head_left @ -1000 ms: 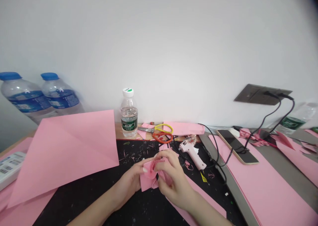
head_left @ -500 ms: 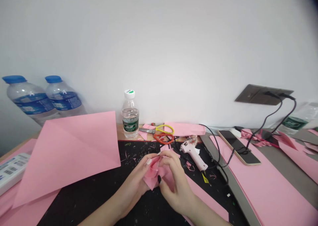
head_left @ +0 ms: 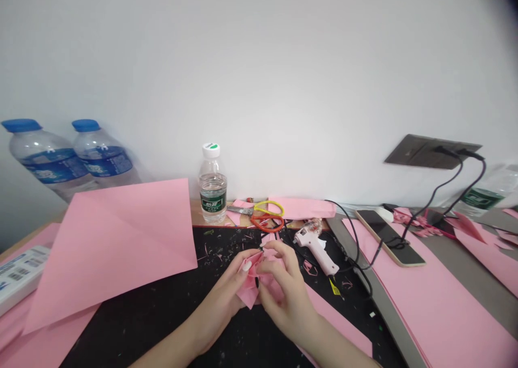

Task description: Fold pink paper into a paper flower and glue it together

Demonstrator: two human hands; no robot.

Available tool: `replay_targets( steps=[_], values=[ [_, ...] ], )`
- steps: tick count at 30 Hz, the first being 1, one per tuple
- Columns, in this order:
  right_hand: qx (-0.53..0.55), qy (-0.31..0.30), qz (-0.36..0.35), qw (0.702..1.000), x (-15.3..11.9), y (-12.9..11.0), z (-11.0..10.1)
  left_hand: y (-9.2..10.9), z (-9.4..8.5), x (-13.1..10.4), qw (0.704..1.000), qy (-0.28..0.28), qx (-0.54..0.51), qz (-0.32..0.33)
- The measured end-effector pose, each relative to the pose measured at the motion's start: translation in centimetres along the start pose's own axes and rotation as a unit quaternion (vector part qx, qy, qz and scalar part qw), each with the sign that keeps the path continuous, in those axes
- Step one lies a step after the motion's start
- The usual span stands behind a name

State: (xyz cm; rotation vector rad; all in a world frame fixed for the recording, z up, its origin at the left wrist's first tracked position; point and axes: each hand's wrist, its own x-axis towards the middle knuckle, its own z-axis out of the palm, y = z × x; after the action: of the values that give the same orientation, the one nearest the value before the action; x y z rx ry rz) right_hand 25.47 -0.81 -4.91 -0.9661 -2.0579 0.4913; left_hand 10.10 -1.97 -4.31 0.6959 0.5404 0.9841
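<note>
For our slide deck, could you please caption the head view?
Two hands hold folded pink paper near scissors and a glue gun.

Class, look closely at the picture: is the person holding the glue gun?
No, the glue gun lies on the black mat, while the left hand and right hand both hold folded pink paper.

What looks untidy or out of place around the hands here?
Small pink paper scraps litter the black mat near the glue gun, making it look messy. The phone lies slantwise with a cable across its screen. No spill is visible.
</note>
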Motion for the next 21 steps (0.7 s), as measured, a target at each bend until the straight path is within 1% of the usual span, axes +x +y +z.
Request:
replay_targets(
  steps=[6, 10, 14, 17, 21],
  values=[
    [-0.023, 0.000, -0.039, 0.999, 0.1, 0.2, -0.1, -0.1, -0.8, 0.2, 0.998, 0.034, 0.054, 0.019],
    [-0.033, -0.037, -0.093, 0.994, 0.5, -0.3, -0.6, -0.3, -1.3, 0.4, 0.986, 0.047, 0.159, 0.012],
    [-0.040, -0.070, -0.126, 0.989, 0.9, -0.7, -1.1, -0.3, -1.4, 0.4, 0.968, 0.048, 0.246, 0.029],
    [-0.039, -0.077, -0.128, 0.988, 0.9, -0.7, -1.0, -0.2, -1.5, 0.4, 0.958, 0.044, 0.283, 0.027],
    [-0.015, -0.056, -0.096, 0.994, 0.6, 0.0, -0.7, -0.1, -1.7, 0.5, 0.961, 0.027, 0.277, 0.003]
  ],
)
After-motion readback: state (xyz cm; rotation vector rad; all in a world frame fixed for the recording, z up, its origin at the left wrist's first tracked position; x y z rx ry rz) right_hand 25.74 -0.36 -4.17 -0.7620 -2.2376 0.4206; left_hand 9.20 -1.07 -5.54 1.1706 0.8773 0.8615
